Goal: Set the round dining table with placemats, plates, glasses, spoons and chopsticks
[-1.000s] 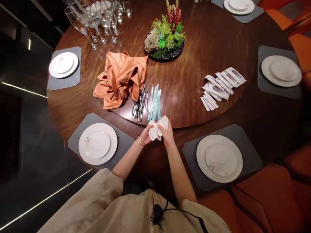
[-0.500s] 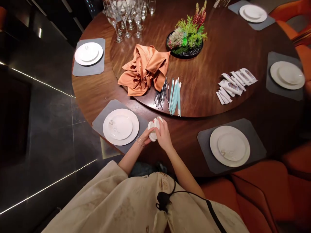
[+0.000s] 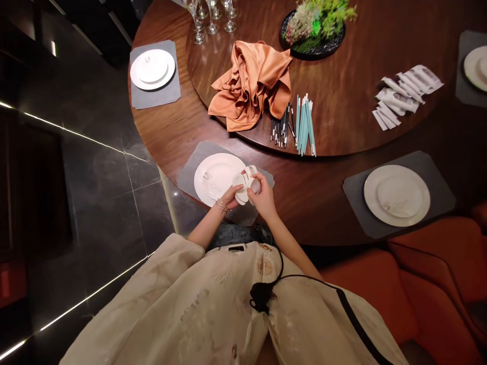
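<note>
Between my two hands is a bunch of small white rounded ceramic-looking pieces [image 3: 240, 181]; their exact kind I cannot make out. My left hand [image 3: 230, 197] is closed around several of them from the left. On the other side, my right hand [image 3: 264, 198] pinches one of the pieces, partly fanned from the rest. Both hands are held over the right side of a white plate [image 3: 207, 177], which carries a smaller plate. That plate rests on a grey placemat [image 3: 190, 172] at the table's near edge.
On the raised round turntable [image 3: 350, 126] lie orange napkins [image 3: 251, 86], black chopsticks [image 3: 280, 129], turquoise chopsticks [image 3: 304, 126] and white packets [image 3: 403, 96]. Stemmed glasses [image 3: 213, 20] and a plant tray [image 3: 312, 48] stand farther back. Another plate setting [image 3: 396, 195] is at right, above orange chairs [image 3: 365, 294].
My view has shifted, so the table sits higher and farther right. My hands now overlap the plate's right edge, and the white pieces are more fanned apart.
</note>
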Tool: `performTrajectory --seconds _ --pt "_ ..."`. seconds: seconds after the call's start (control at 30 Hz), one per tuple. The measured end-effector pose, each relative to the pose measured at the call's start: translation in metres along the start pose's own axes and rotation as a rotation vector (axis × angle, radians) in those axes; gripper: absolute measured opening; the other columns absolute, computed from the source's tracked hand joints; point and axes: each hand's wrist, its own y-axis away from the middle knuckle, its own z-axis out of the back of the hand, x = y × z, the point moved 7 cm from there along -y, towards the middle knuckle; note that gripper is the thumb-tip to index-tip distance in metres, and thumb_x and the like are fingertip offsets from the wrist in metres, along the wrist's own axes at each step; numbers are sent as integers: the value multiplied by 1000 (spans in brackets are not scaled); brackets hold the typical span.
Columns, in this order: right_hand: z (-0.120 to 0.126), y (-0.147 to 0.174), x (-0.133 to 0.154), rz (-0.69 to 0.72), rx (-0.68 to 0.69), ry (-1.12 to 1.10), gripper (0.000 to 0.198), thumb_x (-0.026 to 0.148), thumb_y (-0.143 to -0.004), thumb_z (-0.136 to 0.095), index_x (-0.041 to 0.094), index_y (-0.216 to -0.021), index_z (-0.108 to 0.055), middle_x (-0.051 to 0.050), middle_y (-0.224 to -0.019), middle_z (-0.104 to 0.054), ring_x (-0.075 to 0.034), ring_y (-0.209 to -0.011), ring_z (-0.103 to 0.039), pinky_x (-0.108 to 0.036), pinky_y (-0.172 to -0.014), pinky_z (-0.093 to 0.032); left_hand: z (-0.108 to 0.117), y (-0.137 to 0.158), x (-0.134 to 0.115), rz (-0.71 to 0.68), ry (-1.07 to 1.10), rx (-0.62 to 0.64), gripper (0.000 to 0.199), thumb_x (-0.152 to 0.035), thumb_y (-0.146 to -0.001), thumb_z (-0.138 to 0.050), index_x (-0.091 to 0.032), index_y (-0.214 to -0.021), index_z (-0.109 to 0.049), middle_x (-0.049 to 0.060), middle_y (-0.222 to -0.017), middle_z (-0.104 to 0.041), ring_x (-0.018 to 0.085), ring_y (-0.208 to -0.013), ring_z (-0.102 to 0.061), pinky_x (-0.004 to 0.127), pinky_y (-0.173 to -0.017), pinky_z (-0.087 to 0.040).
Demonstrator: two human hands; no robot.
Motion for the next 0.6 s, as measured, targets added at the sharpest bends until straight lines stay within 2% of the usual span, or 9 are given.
performTrajectory --seconds 0.17,0.23,0.3,0.4,0.5,0.6 --pt "-28 23 6 141 -110 32 42 28 -77 -61 20 -117 -48 -15 -150 -34 -25 -139 -35 -46 -113 -32 8 17 3 -19 76 -54 59 -10 -75 -55 -17 -134 -53 7 -121 -67 20 -117 -60 32 -104 -44" --pt "-32 30 8 188 -195 30 38 26 -79 -59 20 -115 -50 -14 -148 -35 -24 -138 -35 -45 -113 -32 8 22 7 -8 168 -112 55 -11 -81 -49 -16 -136 -52 8 -118 -68 19 -116 -61 31 -106 -43" --pt "-34 34 8 192 -305 1 25 23 -81 -55 21 -105 -53 -14 -141 -41 -24 -133 -40 -45 -112 -33 8 25 10 15 255 -167 51 -12 -86 -44 -15 -137 -51 8 -116 -69 18 -115 -62 32 -107 -42" --pt "-32 37 4 157 -476 -50 6 25 -83 -54 21 -85 -50 -13 -127 -48 -23 -123 -47 -43 -108 -36 7 23 11 35 303 -198 50 -14 -89 -41 -15 -138 -50 8 -117 -68 18 -114 -62 32 -107 -42" --pt "-28 38 -6 81 -647 -91 17 32 -84 -54 22 -78 -41 -11 -112 -49 -22 -112 -50 -41 -100 -41 8 18 12 43 295 -226 47 -16 -91 -42 -16 -137 -52 7 -118 -68 18 -112 -63 31 -105 -44" --pt "-25 38 -26 -48 -787 -128 22 42 -86 -49 23 -80 -40 -10 -103 -48 -21 -107 -50 -40 -97 -42 6 11 14 42 262 -235 46 -17 -92 -42 -18 -137 -52 7 -118 -68 19 -110 -64 33 -102 -46"
